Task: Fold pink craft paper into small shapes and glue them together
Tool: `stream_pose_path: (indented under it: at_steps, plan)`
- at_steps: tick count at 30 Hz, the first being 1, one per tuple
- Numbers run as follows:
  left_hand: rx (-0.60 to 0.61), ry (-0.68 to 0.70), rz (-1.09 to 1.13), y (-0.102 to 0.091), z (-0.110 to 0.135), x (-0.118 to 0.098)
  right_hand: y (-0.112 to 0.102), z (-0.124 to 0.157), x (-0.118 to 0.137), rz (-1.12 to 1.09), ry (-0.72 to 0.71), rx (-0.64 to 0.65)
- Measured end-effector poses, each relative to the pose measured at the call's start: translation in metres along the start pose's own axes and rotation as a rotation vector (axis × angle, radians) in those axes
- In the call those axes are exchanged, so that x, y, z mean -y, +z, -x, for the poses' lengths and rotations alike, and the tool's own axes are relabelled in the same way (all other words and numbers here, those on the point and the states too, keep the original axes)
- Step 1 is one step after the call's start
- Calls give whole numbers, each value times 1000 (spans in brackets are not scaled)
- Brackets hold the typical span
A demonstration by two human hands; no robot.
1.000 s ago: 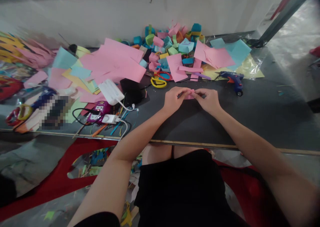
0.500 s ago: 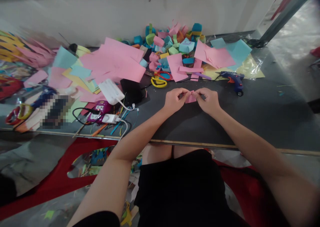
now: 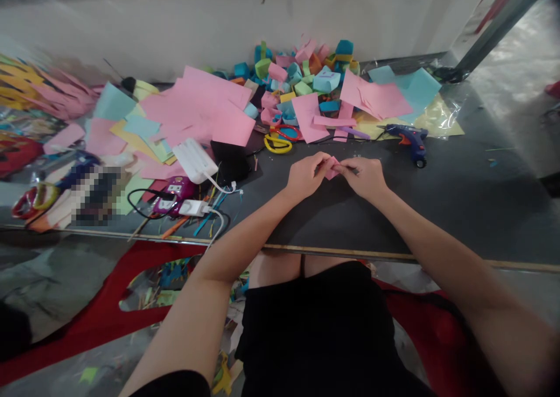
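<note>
A small piece of pink paper (image 3: pixel 333 171) is pinched between my two hands, just above the dark tabletop. My left hand (image 3: pixel 307 174) grips its left side with thumb and forefinger. From the right, my right hand (image 3: pixel 364 175) pinches its other edge, fingers closed. The fingertips cover part of the paper, so its exact folds are hard to make out. Beyond my hands lie yellow-handled and red-handled scissors (image 3: pixel 278 145), and a blue glue gun (image 3: pixel 409 141) lies on its side to the right.
Small folded paper boxes (image 3: pixel 326 81) are heaped along the wall. Pink sheets (image 3: pixel 196 102) spread to the left, with more pink paper (image 3: pixel 371 94) at the back right. A white power adapter (image 3: pixel 195 161), a purple power strip (image 3: pixel 175 196) and cables occupy the left front.
The pink paper has been turned, now sitting tilted between the fingers with less of it showing below them. My right fingers have shifted slightly; the arms stay nearly still.
</note>
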State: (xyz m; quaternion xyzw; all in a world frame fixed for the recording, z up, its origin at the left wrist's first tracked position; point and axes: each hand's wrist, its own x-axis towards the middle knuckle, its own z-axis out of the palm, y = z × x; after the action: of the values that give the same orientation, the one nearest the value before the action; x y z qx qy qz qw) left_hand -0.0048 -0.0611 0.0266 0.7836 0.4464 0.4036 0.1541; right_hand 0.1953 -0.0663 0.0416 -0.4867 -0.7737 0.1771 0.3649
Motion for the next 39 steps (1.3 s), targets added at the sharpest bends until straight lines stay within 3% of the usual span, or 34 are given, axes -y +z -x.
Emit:
stream_pose_path:
  at_steps: [7,14,20,31,39]
  plan:
    - [-75,211,-35,-3,-4,5,0,0,-8,102,-104,-3]
    - [-151,265,-45,0,-1,6,-3,-2,2,-5,-212,-283]
    - [-134,330,-81,4,1,6,2,3,5,-192,-182,-214]
    - [-248,477,-114,4,2,3,4,3,6,-116,-195,-186]
    - [-222,347,-105,-1,1,2,4,1,-5,-110,-116,-194]
